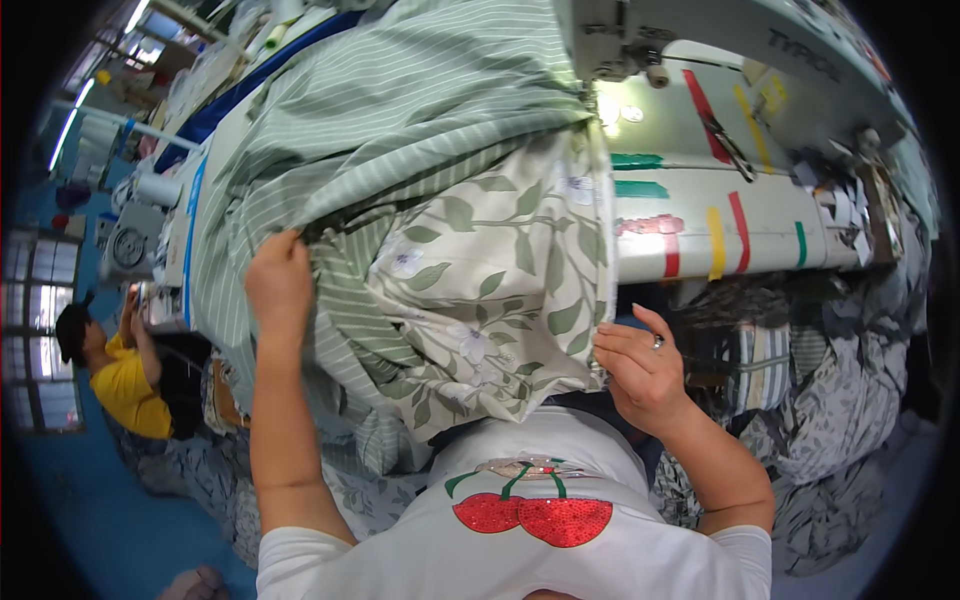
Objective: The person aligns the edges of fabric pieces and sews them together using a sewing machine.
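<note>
A green-and-white striped fabric (400, 90) lies over the sewing table, folded back over a cream fabric with green leaves and pale flowers (470, 240). My left hand (280, 275) is closed on a bunched part of the striped fabric, left of the leaf print. At the right edge of the leaf-print fabric, near my body, my right hand (640, 365) pinches the border with its fingertips; its thumb is hidden. The far end of that edge runs up to the needle area of a sewing machine (700, 30).
Snips (730, 150) lie on the machine bed (660, 250), which carries coloured tape strips. Patterned fabric (840, 420) is heaped at the right, below table height. Farther left, a person in a yellow top (130, 400) works at another machine.
</note>
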A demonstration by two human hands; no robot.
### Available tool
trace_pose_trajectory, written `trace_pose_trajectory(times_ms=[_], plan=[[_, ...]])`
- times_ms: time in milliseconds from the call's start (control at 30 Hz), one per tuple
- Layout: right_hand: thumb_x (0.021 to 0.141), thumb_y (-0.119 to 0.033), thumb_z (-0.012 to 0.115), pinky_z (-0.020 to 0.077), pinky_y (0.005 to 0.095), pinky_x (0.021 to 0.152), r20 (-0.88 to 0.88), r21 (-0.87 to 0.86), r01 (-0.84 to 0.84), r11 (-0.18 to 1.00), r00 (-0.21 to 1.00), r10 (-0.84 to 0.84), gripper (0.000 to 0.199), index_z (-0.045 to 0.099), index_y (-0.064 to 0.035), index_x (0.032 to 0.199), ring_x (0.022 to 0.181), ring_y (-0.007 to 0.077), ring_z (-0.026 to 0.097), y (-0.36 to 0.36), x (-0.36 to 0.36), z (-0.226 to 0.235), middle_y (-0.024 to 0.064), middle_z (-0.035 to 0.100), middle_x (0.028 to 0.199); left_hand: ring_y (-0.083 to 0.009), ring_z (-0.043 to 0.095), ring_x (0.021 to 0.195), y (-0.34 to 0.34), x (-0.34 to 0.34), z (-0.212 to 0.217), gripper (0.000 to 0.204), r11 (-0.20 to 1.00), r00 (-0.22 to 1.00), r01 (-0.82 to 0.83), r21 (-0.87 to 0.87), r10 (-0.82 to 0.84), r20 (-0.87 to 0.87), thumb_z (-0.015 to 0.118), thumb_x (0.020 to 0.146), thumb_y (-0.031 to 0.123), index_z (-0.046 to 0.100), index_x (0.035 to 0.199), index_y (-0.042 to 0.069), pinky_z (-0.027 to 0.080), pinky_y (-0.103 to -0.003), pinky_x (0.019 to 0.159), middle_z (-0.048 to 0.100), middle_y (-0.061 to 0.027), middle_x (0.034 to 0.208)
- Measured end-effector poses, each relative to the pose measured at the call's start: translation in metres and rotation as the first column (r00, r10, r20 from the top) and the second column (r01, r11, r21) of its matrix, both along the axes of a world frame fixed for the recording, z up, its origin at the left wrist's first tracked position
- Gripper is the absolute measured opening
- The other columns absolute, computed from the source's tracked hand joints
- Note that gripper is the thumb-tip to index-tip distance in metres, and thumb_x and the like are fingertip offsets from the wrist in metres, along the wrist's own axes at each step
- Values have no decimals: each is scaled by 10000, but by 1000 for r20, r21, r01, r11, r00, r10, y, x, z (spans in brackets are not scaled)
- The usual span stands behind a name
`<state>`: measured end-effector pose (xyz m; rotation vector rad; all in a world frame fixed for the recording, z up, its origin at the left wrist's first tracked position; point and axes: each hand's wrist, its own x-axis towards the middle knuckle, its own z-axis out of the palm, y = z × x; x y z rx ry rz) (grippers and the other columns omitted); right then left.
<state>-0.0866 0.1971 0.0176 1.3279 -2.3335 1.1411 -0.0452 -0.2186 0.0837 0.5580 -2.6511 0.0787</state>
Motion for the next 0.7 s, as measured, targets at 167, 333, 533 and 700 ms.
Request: trace_pose_trajectory(times_ms=[167,333,533,700], plan=[[601,77,611,380,488,995,11,2,1,1000,1000,-1,316,653,-23,897,982,245,647,-1,1,-1,83,660,952,-247,586,886,19,43,56,223,956,885,246,-163,-290,-364,559,900,122,607,1043,-42,444,-322,784,613,-151,1035],[613,61,630,376,484,996,3,-14,-12,1000,1000,12,303,656,-28,901,985,239,646,-3,4,3,78,656,955,-223,559,723,130,53,125,168,822,639,567,-53,-479,-601,539,897,102,576,936,-57,438,-318,683,603,-147,888],[639,12,636,370,470,1005,-41,35,35,999,999,-34,252,648,-12,889,990,233,637,7,5,9,86,648,960,-114,518,468,214,39,142,165,137,80,964,228,-967,242,579,797,157,470,729,53,380,-271,405,505,-26,624],[663,-18,616,367,469,1010,-88,34,43,999,995,-40,177,639,-12,837,992,235,634,0,9,12,94,644,973,-188,436,337,249,68,17,115,83,-5,822,563,-988,153,539,753,107,460,781,29,326,-338,320,383,-11,444]])
